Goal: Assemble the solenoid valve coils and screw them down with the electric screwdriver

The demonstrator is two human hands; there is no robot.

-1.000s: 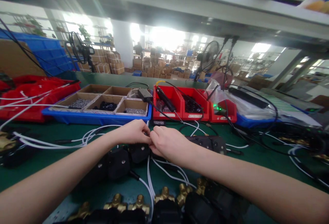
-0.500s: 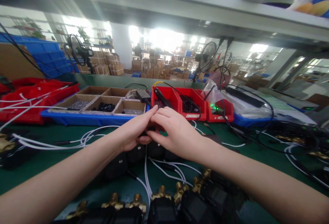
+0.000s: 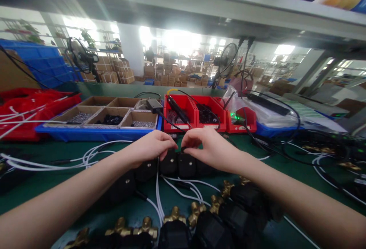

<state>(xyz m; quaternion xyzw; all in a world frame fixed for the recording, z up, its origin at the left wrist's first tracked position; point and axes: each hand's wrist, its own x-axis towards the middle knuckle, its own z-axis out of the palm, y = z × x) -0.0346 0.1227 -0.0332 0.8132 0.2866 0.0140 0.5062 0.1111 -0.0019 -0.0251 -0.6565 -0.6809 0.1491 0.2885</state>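
My left hand (image 3: pixel 150 148) and my right hand (image 3: pixel 204 148) meet over a row of black coil blocks (image 3: pixel 178 165) with white wires on the green bench mat (image 3: pixel 57 176). Both hands are closed in a pinch, fingertips almost touching at a small dark part (image 3: pixel 179 149) between them; what it is I cannot make out. White cables (image 3: pixel 171 188) run from the blocks toward me. Brass-and-black valve bodies (image 3: pixel 197 213) lie in a row closer to me, below the forearms.
A blue tray (image 3: pixel 97 131) with cardboard compartments of small parts stands behind the hands at left. Red bins (image 3: pixel 206 117) with a black tool stand behind at right. Red cloth (image 3: pixel 25 108) lies far left. Black cables and a plastic bag (image 3: pixel 265 117) crowd the right.
Both hands pulled back from the red bins toward the black blocks. The left hand's fingers, stretched out half a second ago, have curled into a pinch.
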